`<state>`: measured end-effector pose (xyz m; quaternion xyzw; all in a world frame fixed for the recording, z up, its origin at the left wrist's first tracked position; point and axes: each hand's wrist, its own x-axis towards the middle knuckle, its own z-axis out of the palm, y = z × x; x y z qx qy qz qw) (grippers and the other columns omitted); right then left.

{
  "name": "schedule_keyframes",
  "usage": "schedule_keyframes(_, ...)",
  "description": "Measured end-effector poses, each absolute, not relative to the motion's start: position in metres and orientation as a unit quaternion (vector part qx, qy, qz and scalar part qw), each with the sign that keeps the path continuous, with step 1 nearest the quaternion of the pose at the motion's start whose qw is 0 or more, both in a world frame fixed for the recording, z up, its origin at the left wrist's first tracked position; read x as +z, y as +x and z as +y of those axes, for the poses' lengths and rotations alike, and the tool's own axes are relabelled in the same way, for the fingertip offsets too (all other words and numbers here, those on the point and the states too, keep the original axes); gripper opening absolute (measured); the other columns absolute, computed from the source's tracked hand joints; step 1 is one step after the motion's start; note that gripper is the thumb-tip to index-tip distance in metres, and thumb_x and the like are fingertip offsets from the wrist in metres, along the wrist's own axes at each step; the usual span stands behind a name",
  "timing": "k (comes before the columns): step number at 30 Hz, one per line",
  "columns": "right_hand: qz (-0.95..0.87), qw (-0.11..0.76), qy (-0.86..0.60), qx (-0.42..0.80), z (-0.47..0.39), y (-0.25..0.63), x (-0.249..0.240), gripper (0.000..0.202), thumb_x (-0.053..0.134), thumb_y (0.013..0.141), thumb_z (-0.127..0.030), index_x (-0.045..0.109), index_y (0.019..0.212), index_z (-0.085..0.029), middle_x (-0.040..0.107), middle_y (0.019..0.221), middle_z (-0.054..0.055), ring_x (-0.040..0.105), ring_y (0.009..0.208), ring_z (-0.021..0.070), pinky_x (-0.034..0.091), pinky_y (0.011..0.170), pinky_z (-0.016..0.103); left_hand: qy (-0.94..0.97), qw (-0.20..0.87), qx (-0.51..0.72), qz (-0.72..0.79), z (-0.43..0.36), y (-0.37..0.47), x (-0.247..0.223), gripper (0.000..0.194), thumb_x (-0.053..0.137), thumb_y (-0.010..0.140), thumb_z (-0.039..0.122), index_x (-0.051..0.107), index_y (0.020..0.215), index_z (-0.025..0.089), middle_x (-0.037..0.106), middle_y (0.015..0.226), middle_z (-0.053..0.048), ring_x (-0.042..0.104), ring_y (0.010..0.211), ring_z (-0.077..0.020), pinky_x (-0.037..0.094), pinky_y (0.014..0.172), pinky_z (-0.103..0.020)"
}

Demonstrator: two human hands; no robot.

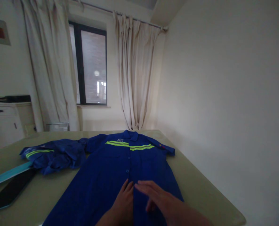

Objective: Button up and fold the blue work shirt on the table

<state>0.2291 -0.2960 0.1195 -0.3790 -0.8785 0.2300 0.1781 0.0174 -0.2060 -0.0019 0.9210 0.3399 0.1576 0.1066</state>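
Nearest the camera, at the bottom edge of the view, 2 bare hands lie flat on a blue work shirt (111, 169) spread front-up on a pale green table (200, 188). Both are open with fingers stretched out and grip nothing: the left hand (124, 201) presses palm-down just left of the button line, and the right hand (153, 196) lies palm-down beside it, its fingertips reaching across the placket and nearly touching the left hand's. Beyond the hands the shirt runs away from the viewer, buttoned, with 2 yellow-green reflective stripes (130, 145) across the chest and the collar at the far end. Left of it sits a second blue garment (52, 155), crumpled, and a dark flat panel with a light blue edge (9, 185). Farther back stand a white cabinet (5, 121), cream curtains (134, 72) and a dark-framed window (89, 62).
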Motion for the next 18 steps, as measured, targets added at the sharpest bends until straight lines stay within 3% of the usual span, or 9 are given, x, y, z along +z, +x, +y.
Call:
schedule_keyframes(2,-0.896,0.125,-0.396,0.158,-0.286,0.23,0.062,0.083,0.063,0.083,-0.008,0.035,0.158,-0.028,0.049,0.155,0.013,0.053,0.137,0.0278,0.047,0.111,0.037,0.929,0.089,0.091,0.349,-0.206,0.017,-0.016,0.061,0.062,0.086,0.042,0.054,0.146,0.033,0.047,0.159,-0.007,0.039,0.147,-0.0374,0.023,0.123,-0.063)
schedule_keyframes(4,-0.89,0.099,-0.432,0.107,-0.275,0.233,0.013,0.062,0.056,0.092,-0.011,0.048,0.151,-0.029,0.055,0.15,0.014,0.055,0.135,0.0303,0.048,0.109,0.041,0.926,0.106,0.081,0.354,-0.204,0.016,-0.021,0.071,0.06,0.086,0.038,0.041,0.154,0.036,0.031,0.168,-0.006,0.027,0.153,-0.0387,0.015,0.123,-0.069)
schedule_keyframes(6,-0.876,0.098,-0.457,0.116,-0.266,0.236,-0.013,0.06,0.06,0.092,-0.017,0.052,0.149,-0.031,0.054,0.151,0.013,0.056,0.135,0.0329,0.047,0.11,0.044,0.922,0.116,0.08,0.362,-0.198,0.016,-0.018,0.075,0.057,0.086,0.036,0.033,0.158,0.039,0.026,0.169,-0.004,0.021,0.155,-0.0383,0.011,0.122,-0.072)
schedule_keyframes(9,-0.834,0.166,-0.503,0.157,-0.246,0.236,-0.007,0.06,0.063,0.09,-0.026,0.053,0.149,-0.029,0.051,0.154,0.011,0.051,0.14,0.0312,0.04,0.117,0.045,0.899,0.121,0.082,0.412,-0.182,0.022,-0.003,0.073,0.051,0.089,0.031,0.031,0.158,0.038,0.027,0.169,-0.002,0.02,0.156,-0.0343,0.01,0.123,-0.069)
schedule_keyframes(12,-0.798,0.228,-0.53,0.172,-0.21,0.233,0.014,0.047,0.047,0.096,-0.024,0.062,0.14,-0.017,0.057,0.148,0.014,0.051,0.14,0.0264,0.035,0.121,0.041,0.863,0.094,0.106,0.484,-0.165,0.032,0.013,0.065,0.045,0.09,0.027,0.042,0.155,0.026,0.036,0.165,-0.006,0.028,0.154,-0.0317,0.017,0.125,-0.061)
schedule_keyframes(15,-0.783,0.311,-0.51,0.171,-0.168,0.235,0.017,0.041,0.041,0.099,-0.025,0.071,0.124,-0.016,0.069,0.132,0.015,0.063,0.126,0.0244,0.043,0.113,0.038,0.844,0.068,0.142,0.512,-0.157,0.037,0.022,0.057,0.039,0.092,0.02,0.054,0.147,0.018,0.054,0.153,-0.011,0.047,0.142,-0.0265,0.028,0.123,-0.048)
schedule_keyframes(18,-0.738,0.406,-0.514,0.164,-0.134,0.244,0.006,0.038,0.04,0.1,-0.034,0.074,0.105,-0.019,0.078,0.106,0.012,0.071,0.101,0.0247,0.052,0.094,0.036,0.837,0.057,0.156,0.521,-0.161,0.026,0.02,0.054,0.039,0.096,0.027,0.053,0.147,0.02,0.054,0.153,-0.01,0.048,0.141,-0.0266,0.027,0.123,-0.049)
